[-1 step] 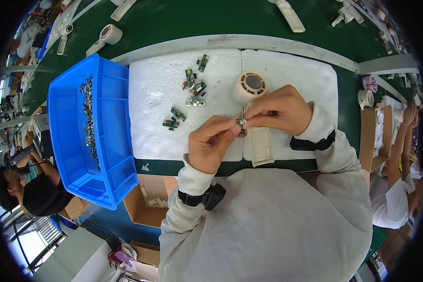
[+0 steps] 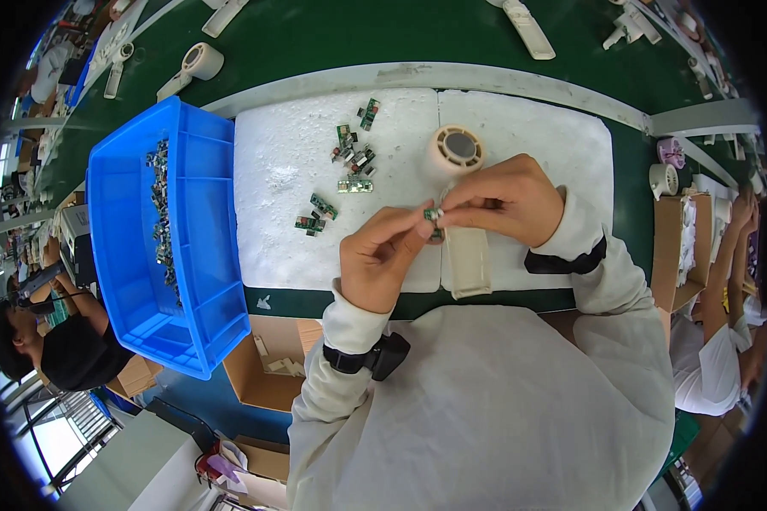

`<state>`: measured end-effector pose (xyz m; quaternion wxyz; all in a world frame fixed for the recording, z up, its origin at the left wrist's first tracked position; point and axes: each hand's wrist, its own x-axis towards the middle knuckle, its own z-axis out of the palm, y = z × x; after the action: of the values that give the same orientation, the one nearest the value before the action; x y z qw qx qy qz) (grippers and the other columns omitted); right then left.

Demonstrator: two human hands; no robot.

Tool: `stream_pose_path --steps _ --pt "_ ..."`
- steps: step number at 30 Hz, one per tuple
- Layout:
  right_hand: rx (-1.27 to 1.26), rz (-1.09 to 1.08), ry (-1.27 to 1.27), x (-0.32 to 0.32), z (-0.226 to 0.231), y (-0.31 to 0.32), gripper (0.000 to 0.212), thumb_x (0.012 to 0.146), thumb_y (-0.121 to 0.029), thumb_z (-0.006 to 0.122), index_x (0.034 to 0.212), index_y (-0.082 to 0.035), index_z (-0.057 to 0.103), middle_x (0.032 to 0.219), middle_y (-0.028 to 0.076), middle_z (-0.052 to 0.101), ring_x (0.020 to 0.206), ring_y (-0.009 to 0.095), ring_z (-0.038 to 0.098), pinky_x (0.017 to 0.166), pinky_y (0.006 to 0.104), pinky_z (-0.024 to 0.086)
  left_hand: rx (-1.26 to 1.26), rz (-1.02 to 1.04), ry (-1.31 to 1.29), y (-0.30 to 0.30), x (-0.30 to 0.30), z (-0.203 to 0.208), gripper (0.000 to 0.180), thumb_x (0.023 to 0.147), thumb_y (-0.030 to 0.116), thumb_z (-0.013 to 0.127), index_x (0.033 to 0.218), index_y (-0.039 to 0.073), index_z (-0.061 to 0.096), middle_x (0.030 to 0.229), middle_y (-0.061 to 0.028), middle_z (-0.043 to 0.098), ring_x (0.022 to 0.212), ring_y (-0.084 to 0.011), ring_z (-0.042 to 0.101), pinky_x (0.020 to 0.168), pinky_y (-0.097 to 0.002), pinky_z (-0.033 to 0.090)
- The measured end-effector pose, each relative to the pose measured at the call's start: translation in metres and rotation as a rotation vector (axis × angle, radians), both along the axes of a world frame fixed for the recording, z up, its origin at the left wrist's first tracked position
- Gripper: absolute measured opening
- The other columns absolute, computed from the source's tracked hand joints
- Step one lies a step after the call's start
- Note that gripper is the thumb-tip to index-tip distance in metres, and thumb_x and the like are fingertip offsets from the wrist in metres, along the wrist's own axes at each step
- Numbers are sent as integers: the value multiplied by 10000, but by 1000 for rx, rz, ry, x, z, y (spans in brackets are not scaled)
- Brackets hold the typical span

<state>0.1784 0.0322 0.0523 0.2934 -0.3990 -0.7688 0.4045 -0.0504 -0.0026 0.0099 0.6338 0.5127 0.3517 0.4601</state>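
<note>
A small green circuit board [image 2: 432,215] is pinched between the thumb and forefinger of my left hand [image 2: 377,260]. My right hand [image 2: 513,200] is closed too, its fingertips meeting at the board's right edge. Whatever it grips there is too small to make out; a whitish bit shows by the fingertips. Beneath the hands lies a cream handheld fan [image 2: 468,266], its open hollow handle toward me and its round head [image 2: 457,153] away from me. My right fingers hide where handle and head join. Several loose circuit boards [image 2: 354,186] lie left of the fan on white foam sheets [image 2: 290,255].
A blue bin [image 2: 217,255] with many boards stands at the left. Beyond a pale rail [image 2: 400,75], the green bench holds more fan parts [image 2: 202,61]. Cardboard boxes [image 2: 264,375] sit below left and at the right. Other people work at both sides.
Both hands, the circuit board and the fan have shifted slightly to the left and away from me. Both hands keep their pinch.
</note>
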Motion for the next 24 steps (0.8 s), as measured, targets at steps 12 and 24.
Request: stream_pose_path --steps 12,24 --pt "140 -42 35 -5 4 1 94 880 -117 775 962 -78 753 738 44 626 572 143 555 528 274 438 -230 157 -37 -4 9 10 273 985 -12 649 1257 -23 677 1162 -123 707 1014 -150 691 892 -304 598" --pt "189 -132 -41 -12 10 -9 113 808 -16 763 891 -45 691 733 37 567 525 127 517 477 279 412 70 281 188 -16 22 16 282 961 -58 663 1238 -12 697 1127 -110 702 943 -128 671 840 -251 542"
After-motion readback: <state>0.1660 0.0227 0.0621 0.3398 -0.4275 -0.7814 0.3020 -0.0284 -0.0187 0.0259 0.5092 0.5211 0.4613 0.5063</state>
